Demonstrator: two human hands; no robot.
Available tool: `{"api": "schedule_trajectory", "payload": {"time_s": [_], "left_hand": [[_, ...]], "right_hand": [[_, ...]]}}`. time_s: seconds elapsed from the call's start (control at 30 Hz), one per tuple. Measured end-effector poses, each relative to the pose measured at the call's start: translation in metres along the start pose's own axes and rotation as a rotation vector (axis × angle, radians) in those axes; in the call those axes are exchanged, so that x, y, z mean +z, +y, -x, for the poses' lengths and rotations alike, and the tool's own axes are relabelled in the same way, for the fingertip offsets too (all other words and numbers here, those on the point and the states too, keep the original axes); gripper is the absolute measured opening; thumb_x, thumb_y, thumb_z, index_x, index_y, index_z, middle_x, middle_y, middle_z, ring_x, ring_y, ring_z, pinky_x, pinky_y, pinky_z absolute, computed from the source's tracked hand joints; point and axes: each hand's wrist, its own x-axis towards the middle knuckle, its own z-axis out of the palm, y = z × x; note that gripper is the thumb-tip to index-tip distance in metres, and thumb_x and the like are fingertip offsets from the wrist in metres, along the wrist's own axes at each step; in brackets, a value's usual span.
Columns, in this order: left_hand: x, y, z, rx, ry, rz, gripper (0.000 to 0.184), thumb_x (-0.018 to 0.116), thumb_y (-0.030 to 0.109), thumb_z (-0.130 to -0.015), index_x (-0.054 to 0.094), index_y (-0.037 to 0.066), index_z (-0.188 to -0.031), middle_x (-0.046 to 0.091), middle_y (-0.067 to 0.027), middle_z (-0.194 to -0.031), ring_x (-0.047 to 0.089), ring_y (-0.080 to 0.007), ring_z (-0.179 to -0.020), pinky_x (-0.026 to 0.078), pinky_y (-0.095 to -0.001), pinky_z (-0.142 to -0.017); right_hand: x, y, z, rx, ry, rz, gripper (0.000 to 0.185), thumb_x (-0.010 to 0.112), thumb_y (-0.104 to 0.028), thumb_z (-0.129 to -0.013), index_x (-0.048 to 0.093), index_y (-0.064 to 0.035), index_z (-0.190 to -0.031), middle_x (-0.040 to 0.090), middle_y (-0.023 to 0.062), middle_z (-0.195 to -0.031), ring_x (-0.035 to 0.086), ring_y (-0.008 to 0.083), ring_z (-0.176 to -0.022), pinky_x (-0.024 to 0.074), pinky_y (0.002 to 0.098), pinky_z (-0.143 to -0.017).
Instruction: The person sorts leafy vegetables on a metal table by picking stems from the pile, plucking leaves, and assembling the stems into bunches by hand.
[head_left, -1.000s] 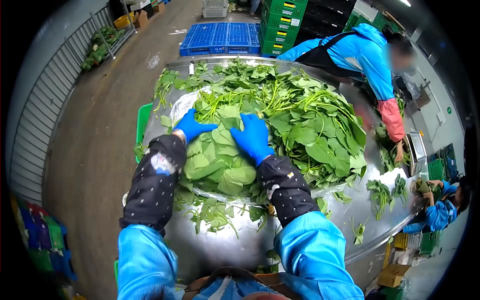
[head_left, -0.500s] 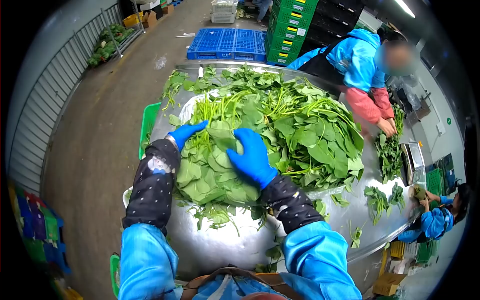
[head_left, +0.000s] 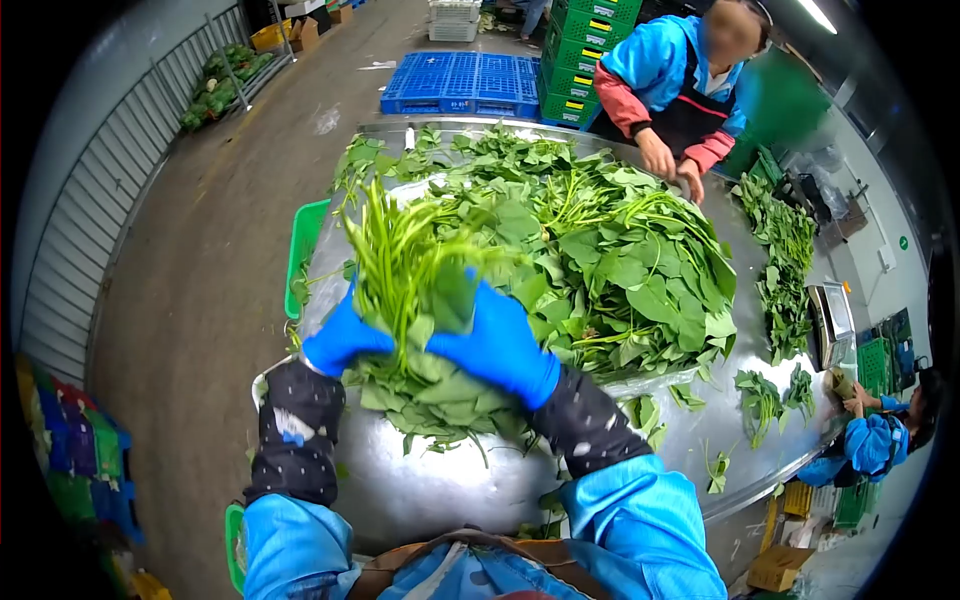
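A bunch of leafy greens [head_left: 400, 265] stands between my hands, its pale stems pointing up and away and its leaves hanging down toward me. My left hand [head_left: 348, 338], in a blue glove, grips its left side low on the stems. On the other side my right hand [head_left: 505, 345], also blue-gloved, clasps the bunch with the thumb across the front. Some fingers of both hands are hidden behind the greens. Just beyond lies a large heap of the same greens [head_left: 640, 265], spread over the metal table [head_left: 450, 500].
Across the table a co-worker [head_left: 670, 90] stands at the far edge; another person [head_left: 870, 430] is at the right. A scale [head_left: 832, 320] sits near a row of greens [head_left: 785, 270]. Blue pallets [head_left: 460, 82] and stacked green crates [head_left: 580, 60] stand behind.
My hands have closed around the greens and drawn them up and toward me, stems now raised. The co-worker across has shifted left, away from the row of greens.
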Motion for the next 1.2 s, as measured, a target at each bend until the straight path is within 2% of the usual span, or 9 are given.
{"api": "schedule_trajectory", "payload": {"time_s": [0.07,0.13,0.43,0.6,0.73,0.9,0.93,1.1,1.2], "left_hand": [[0.008,-0.012,0.028,-0.024,0.074,-0.155,0.099,0.082,0.01,-0.05,0.026,0.003,-0.131,0.043,-0.0099,-0.124,0.042,-0.0214,-0.114,0.034,-0.0359,-0.097],[0.015,-0.009,0.059,-0.13,0.11,-0.093,0.1,0.083,0.011,-0.049,0.027,0.004,-0.132,0.041,-0.0094,-0.126,0.04,-0.0217,-0.116,0.033,-0.037,-0.098],[0.056,0.098,0.152,-0.027,0.067,-0.096,0.109,0.084,0.01,-0.044,0.023,0.003,-0.134,0.033,-0.0103,-0.134,0.035,-0.023,-0.121,0.03,-0.0391,-0.099],[0.052,0.09,0.14,-0.327,-0.327,-0.615,0.099,0.083,0.019,-0.053,0.026,0.0,-0.132,0.037,-0.0143,-0.131,0.037,-0.0238,-0.12,0.029,-0.0352,-0.1],[0.05,-0.094,0.114,-0.503,-0.317,-0.885,0.094,0.077,0.031,-0.059,0.026,0.004,-0.133,0.035,-0.0186,-0.132,0.036,-0.0288,-0.121,0.028,-0.035,-0.1],[0.077,-0.122,0.118,-0.452,-0.251,-1.042,0.107,0.077,0.04,-0.055,0.016,0.006,-0.136,0.038,-0.0222,-0.129,0.038,-0.0334,-0.119,0.031,-0.0373,-0.098],[0.097,-0.093,0.12,-0.522,-0.243,-1.052,0.112,0.077,0.044,-0.053,0.012,0.009,-0.137,0.035,-0.0223,-0.131,0.036,-0.0351,-0.12,0.032,-0.0372,-0.098],[0.152,-0.128,0.138,-0.456,-0.089,-1.837,0.119,0.074,0.057,-0.047,0.012,0.012,-0.138,0.03,-0.0212,-0.133,0.038,-0.0339,-0.119,0.035,-0.0429,-0.094],[0.141,-0.132,0.128,-0.578,-0.122,-1.689,0.117,0.074,0.059,-0.044,0.018,0.014,-0.136,0.037,-0.019,-0.129,0.039,-0.0316,-0.117,0.033,-0.0534,-0.09]], "right_hand": [[0.01,-0.021,0.029,-0.182,-0.102,0.294,0.068,0.068,-0.024,-0.065,0.039,-0.0031,-0.122,0.055,0.0196,-0.102,0.056,0.0361,-0.083,0.0463,0.043,-0.068],[0.024,-0.03,0.052,-0.377,0.185,0.11,0.063,0.066,-0.019,-0.066,0.039,0.0001,-0.12,0.054,0.0193,-0.101,0.056,0.0344,-0.081,0.0458,0.0424,-0.067],[0.052,-0.119,0.122,-0.447,0.143,-0.311,0.064,0.064,-0.013,-0.069,0.035,-0.0006,-0.125,0.044,0.0204,-0.12,0.048,0.033,-0.104,0.0403,0.0381,-0.084],[0.118,-0.093,0.193,0.158,0.143,-1.002,0.035,0.062,-0.014,-0.077,0.05,-0.0023,-0.107,0.052,0.0114,-0.106,0.051,0.0206,-0.095,0.0436,0.0325,-0.079],[0.167,-0.001,0.238,0.723,0.273,-1.196,0.036,0.062,-0.005,-0.076,0.048,0.0009,-0.109,0.056,0.0077,-0.096,0.054,0.0161,-0.088,0.0457,0.0282,-0.073],[0.16,0.045,0.273,0.808,0.126,-1.57,0.036,0.057,-0.005,-0.076,0.049,0.0018,-0.11,0.058,0.0097,-0.098,0.057,0.0189,-0.089,0.0447,0.0294,-0.08],[0.16,0.056,0.278,0.79,0.122,-1.666,0.055,0.056,0.001,-0.071,0.037,-0.002,-0.123,0.05,0.0098,-0.111,0.052,0.0197,-0.097,0.044,0.0312,-0.081],[0.168,0.049,0.29,0.659,0.105,-1.153,0.042,0.053,0.004,-0.07,0.046,0.0004,-0.111,0.054,0.0097,-0.1,0.053,0.0181,-0.092,0.0442,0.0296,-0.08],[0.169,0.059,0.288,0.666,0.013,-1.536,0.058,0.051,0.006,-0.069,0.036,-0.0021,-0.125,0.048,0.0073,-0.113,0.048,0.0169,-0.101,0.0423,0.0275,-0.081]]}}
